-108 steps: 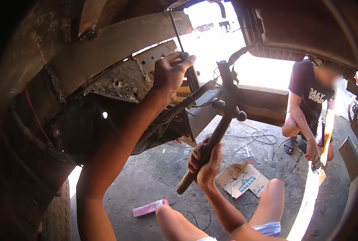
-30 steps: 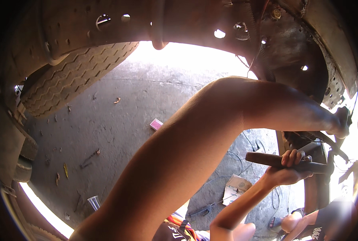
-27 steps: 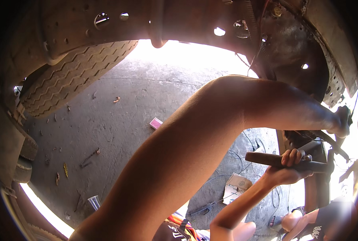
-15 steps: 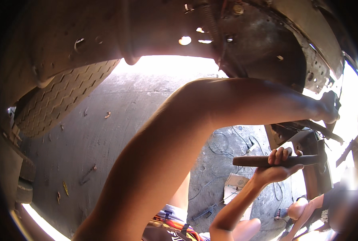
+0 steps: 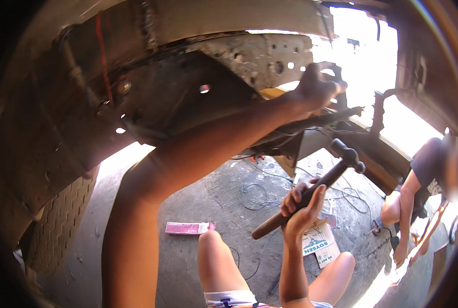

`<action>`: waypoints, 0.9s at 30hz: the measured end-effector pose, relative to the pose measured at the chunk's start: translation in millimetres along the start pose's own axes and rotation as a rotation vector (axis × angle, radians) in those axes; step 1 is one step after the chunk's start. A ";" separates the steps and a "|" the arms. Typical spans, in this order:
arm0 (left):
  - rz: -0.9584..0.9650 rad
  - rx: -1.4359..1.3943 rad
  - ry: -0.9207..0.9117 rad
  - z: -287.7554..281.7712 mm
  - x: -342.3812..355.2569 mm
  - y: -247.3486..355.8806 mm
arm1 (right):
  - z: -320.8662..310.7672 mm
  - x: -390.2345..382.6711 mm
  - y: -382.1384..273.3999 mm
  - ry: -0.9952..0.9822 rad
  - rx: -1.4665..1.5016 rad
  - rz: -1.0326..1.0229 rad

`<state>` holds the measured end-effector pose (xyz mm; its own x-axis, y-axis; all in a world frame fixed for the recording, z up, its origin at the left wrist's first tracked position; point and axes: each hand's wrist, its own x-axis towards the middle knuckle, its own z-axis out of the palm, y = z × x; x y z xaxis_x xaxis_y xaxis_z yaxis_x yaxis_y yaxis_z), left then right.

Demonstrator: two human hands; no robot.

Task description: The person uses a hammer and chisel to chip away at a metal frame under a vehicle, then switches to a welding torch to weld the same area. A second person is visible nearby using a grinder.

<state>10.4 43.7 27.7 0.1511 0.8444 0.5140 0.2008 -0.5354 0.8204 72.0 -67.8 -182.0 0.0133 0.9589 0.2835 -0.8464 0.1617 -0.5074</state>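
My left hand [image 5: 319,87] is raised beside a rusty perforated metal plate [image 5: 257,56] on the vehicle's underside, its fingers curled on a dark piece that I cannot make out. Below it, my left arm crosses in front of a dark panel and some dark hoses. Lower right, my right hand [image 5: 301,208] grips the handle of a ball-peen hammer [image 5: 348,156], held diagonally with the head up, beneath the metalwork and apart from my left hand.
A co-worker [image 5: 419,190] crouches at the right. On the concrete floor [image 5: 198,200] lie cables [image 5: 254,195], a cardboard piece [image 5: 321,241] and a pink package [image 5: 185,228]. A tyre [image 5: 59,220] stands at lower left. Steel members [image 5: 229,15] hang overhead.
Since half a second ago my view has swung, bringing the perforated plate higher and more centred. The hammer has tilted from level to diagonal, head up; both hands remain closed.
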 end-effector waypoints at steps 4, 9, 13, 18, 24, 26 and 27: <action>-0.078 -0.012 0.006 -1.3 -0.3 -0.4 | -14.3 1.5 -2.0 -0.039 0.061 0.038; -0.033 -0.009 -0.035 -6.8 0.3 2.6 | -15.0 7.7 -3.5 -0.077 0.042 0.031; -0.017 0.032 0.000 -8.0 0.9 5.1 | -2.9 11.1 -4.9 -0.100 0.083 -0.032; -0.007 0.014 0.005 -8.5 4.9 5.1 | 35.6 20.2 1.4 -0.003 0.307 -0.149; 0.012 -0.056 -0.048 -9.8 7.8 4.4 | 76.3 30.8 10.4 -0.034 0.349 -0.134; -0.005 -0.083 -0.037 -8.9 7.5 5.6 | 80.9 29.7 11.6 0.000 0.408 -0.184; 0.014 -0.074 -0.038 -8.6 7.2 6.2 | 82.0 29.7 12.6 -0.006 0.419 -0.234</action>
<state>4.3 46.6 38.7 0.1902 0.8345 0.5170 0.1268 -0.5431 0.8300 18.1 -56.4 -113.2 0.2272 0.9064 0.3561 -0.9628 0.2641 -0.0578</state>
